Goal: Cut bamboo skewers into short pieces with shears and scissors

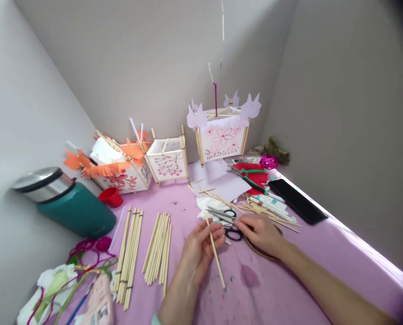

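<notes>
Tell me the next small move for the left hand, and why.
I'd probably ease the upper end of the stick away from the metal blades: the left hand holds it with that end appearing close to their tips, while the right hand grips a brown-handled tool.

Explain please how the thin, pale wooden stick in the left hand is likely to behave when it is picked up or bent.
The stick is probably light, being so slender. It should feel fairly stiff, since its lower part juts past the left hand without visible drooping. It might snap under hard bending, given its thinness.
</notes>
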A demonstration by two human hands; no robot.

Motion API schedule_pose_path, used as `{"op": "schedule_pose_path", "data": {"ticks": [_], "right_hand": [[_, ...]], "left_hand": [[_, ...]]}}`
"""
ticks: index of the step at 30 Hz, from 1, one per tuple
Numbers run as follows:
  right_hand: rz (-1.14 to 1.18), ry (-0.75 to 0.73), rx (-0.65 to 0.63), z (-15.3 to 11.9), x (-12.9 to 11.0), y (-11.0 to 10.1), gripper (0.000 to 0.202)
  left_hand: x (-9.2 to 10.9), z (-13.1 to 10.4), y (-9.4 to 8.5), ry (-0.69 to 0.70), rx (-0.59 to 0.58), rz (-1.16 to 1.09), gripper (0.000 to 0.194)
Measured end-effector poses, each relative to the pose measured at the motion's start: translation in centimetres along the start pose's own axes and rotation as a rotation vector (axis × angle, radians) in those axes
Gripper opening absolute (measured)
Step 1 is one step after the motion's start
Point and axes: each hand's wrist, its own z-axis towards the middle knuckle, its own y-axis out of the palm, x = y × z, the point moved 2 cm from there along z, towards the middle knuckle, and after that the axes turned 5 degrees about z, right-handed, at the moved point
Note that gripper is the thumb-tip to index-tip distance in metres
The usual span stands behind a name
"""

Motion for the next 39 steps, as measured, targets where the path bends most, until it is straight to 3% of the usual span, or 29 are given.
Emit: {"op": "schedule_pose_path", "data": {"ticks": [10, 16, 24, 39], "right_hand": [[-0.032, -0.004, -0.017, 0.0, -0.5, -0.3, 0.045], [-0.041, -0.007, -0.01, 0.0, -0.2, -0.1, 0.046], [-0.039, 0.004, -0.005, 0.1, -0.1, -0.1, 0.045], [-0.037, 0.028, -0.017, 0.1, 0.1, 0.1, 0.045]], "left_hand": [[0.2, -0.2, -0.2, -0.016, -0.022, -0.082, 0.017], [0.2, -0.8, 0.2, 0.01, -0.031, -0.014, 0.015], [-0.4, -0.2, -0.9, 0.042, -0.089, 0.045, 0.018], [0.0, -0.8, 0.0, 0.058, -0.043, 0.17, 0.016]]}}
